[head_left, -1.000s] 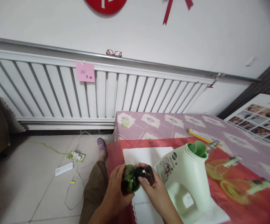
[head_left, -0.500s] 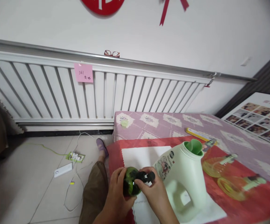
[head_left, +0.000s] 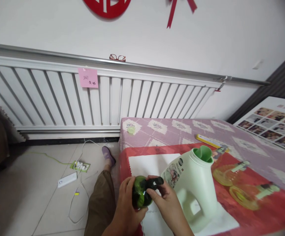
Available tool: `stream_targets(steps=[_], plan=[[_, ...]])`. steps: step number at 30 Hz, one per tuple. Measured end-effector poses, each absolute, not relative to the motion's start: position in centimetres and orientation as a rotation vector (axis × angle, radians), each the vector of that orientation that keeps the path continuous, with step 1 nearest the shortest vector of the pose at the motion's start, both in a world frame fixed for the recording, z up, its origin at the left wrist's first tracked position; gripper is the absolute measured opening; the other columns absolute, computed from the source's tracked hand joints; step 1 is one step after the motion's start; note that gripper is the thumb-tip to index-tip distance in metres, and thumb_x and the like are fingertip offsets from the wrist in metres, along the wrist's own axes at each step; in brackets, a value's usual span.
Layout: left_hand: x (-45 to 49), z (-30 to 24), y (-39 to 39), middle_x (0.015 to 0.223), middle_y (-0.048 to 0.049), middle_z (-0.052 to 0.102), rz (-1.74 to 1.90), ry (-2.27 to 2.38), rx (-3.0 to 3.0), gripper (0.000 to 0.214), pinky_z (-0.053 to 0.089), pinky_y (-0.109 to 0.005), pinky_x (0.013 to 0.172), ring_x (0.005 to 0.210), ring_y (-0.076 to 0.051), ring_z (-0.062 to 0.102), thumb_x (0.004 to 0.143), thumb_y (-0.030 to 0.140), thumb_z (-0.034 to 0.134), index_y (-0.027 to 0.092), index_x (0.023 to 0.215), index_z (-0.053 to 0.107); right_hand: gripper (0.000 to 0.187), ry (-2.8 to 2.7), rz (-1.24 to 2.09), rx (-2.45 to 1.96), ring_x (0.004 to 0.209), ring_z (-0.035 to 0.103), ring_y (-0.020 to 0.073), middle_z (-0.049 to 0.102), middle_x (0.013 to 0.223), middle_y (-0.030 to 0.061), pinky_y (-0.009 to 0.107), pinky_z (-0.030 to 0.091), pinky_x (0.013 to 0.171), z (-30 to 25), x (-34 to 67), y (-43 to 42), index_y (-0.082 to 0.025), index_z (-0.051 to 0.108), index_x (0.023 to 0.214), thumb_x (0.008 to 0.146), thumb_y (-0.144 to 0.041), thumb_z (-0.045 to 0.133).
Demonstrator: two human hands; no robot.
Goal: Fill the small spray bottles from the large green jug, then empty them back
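Note:
My left hand (head_left: 125,205) is wrapped round a small dark green bottle (head_left: 139,195), held above the near edge of the table. My right hand (head_left: 165,201) pinches the black pump cap (head_left: 154,182) on the bottle's top. Just to the right stands a large pale green detergent jug (head_left: 194,186) with its mouth uncapped, resting on a white cloth (head_left: 149,164).
The table carries a red cloth (head_left: 268,213) over a purple patterned one (head_left: 182,129). Two yellowish pump bottles (head_left: 233,177) lie on their sides at the right. A white radiator (head_left: 83,98) runs along the wall. A power strip and a white power bank (head_left: 67,179) lie on the floor.
My right hand has turned on the black pump cap, and the bottle has shifted slightly right in my hands. The view has drifted a little.

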State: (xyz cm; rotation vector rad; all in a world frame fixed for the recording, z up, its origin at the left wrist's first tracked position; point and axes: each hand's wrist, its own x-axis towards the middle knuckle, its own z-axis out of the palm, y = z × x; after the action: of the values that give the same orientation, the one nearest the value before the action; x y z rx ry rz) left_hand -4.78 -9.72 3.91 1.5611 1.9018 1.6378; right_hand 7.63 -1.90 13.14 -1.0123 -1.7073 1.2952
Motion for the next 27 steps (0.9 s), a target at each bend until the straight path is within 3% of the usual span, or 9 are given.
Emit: stream_targets(steps=[6, 10, 12, 15, 20, 24, 27], plan=[[-4.2, 3.4, -9.7, 0.135, -0.0148, 0.046, 1.640, 1.879, 1.627, 0.090, 0.042, -0.053, 0.103, 0.126, -0.033, 0.045, 0.056, 0.007, 0.066, 0.020, 0.138, 0.031, 0.030, -1.688, 1.092, -1.168, 0.086, 0.066, 0.0245, 0.071, 0.087, 0.0039, 0.037, 0.053, 0.079, 12.2, 7.0, -2.1, -0.022, 0.061, 0.086, 0.060, -0.029, 0.074], [-4.2, 4.0, -9.7, 0.134, -0.0144, 0.047, 1.660, 1.870, 1.583, 0.091, 0.042, -0.054, 0.103, 0.126, -0.033, 0.045, 0.054, 0.007, 0.066, 0.020, 0.137, 0.030, 0.055, -1.658, 1.306, -1.074, 0.106, 0.063, 0.0248, 0.067, 0.117, 0.0074, 0.041, 0.049, 0.093, 12.5, 7.5, -2.6, -0.026, 0.054, 0.118, 0.065, -0.025, 0.072], [-4.3, 4.4, -9.7, 0.134, -0.0142, 0.046, 1.656, 1.867, 1.548, 0.092, 0.041, -0.054, 0.104, 0.127, -0.033, 0.044, 0.053, 0.005, 0.064, 0.020, 0.137, 0.030, 0.057, -1.656, 1.446, -0.968, 0.117, 0.058, 0.0240, 0.061, 0.130, 0.0085, 0.041, 0.045, 0.100, 13.0, 7.8, -2.7, -0.027, 0.050, 0.128, 0.074, -0.029, 0.067], [-4.4, 4.8, -9.7, 0.133, -0.0141, 0.046, 1.635, 1.847, 1.505, 0.093, 0.039, -0.056, 0.105, 0.127, -0.034, 0.043, 0.051, 0.002, 0.063, 0.020, 0.136, 0.030, 0.038, -1.682, 1.507, -0.898, 0.113, 0.061, 0.0247, 0.067, 0.119, 0.0093, 0.041, 0.046, 0.098, 13.4, 8.0, -2.6, -0.024, 0.060, 0.117, 0.081, -0.036, 0.063], [-4.1, 4.5, -9.6, 0.133, -0.0146, 0.046, 1.611, 1.821, 1.494, 0.093, 0.039, -0.058, 0.105, 0.127, -0.035, 0.043, 0.050, 0.003, 0.063, 0.020, 0.135, 0.029, 0.031, -1.599, 1.335, -1.039, 0.090, 0.067, 0.0242, 0.072, 0.094, 0.0051, 0.037, 0.054, 0.082, 12.5, 7.3, -2.3, -0.023, 0.063, 0.093, 0.065, -0.030, 0.075], [-4.2, 4.4, -9.6, 0.134, -0.0149, 0.045, 1.612, 1.842, 1.522, 0.092, 0.039, -0.057, 0.105, 0.127, -0.035, 0.043, 0.052, 0.005, 0.064, 0.020, 0.136, 0.029, 0.056, -1.583, 1.390, -0.982, 0.109, 0.062, 0.0244, 0.065, 0.121, 0.0084, 0.039, 0.049, 0.095, 12.4, 7.4, -2.7, -0.026, 0.055, 0.118, 0.066, -0.029, 0.075], [-4.2, 4.4, -9.5, 0.133, -0.0151, 0.045, 1.604, 1.862, 1.508, 0.091, 0.038, -0.057, 0.105, 0.126, -0.034, 0.043, 0.051, 0.004, 0.062, 0.019, 0.135, 0.030, 0.050, -1.631, 1.465, -0.953, 0.116, 0.059, 0.0239, 0.063, 0.128, 0.0098, 0.041, 0.045, 0.100, 12.8, 7.6, -2.8, -0.025, 0.055, 0.124, 0.077, -0.036, 0.067]])
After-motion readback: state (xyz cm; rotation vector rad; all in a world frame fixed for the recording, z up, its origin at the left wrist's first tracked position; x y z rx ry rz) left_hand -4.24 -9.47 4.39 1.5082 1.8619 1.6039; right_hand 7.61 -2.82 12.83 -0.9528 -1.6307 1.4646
